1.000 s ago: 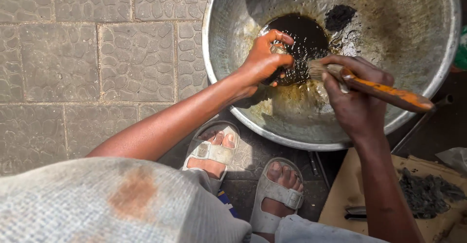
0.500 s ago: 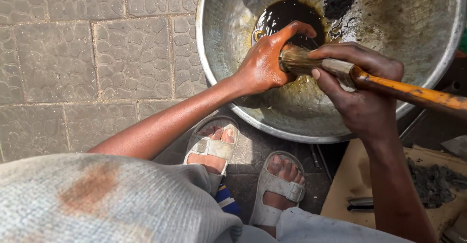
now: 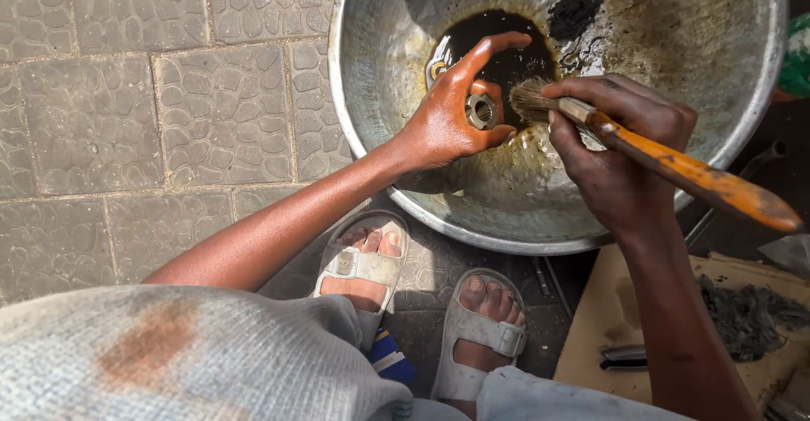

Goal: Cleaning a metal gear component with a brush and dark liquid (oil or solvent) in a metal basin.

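Note:
My left hand (image 3: 451,117) pinches a metal nut (image 3: 481,111) between thumb and fingers, with the index finger stretched out over the dark oily liquid (image 3: 498,50). My right hand (image 3: 620,155) grips a paintbrush with an orange wooden handle (image 3: 692,175). Its bristles (image 3: 531,99) sit right beside the nut. Both hands hover over a big dented metal basin (image 3: 422,210) with a pool of black liquid at its bottom. A second small ring-shaped part (image 3: 436,70) lies at the edge of the liquid.
The basin stands on grey paving stones (image 3: 126,117). My feet in grey sandals (image 3: 363,265) are just below its rim. At the lower right a brown cardboard sheet (image 3: 607,328) carries a dark greasy rag (image 3: 747,315) and a metal tool (image 3: 624,355).
My left hand has lifted the nut out of the liquid and turned it toward me. The brush has come off the basin bottom, bristles now against the nut.

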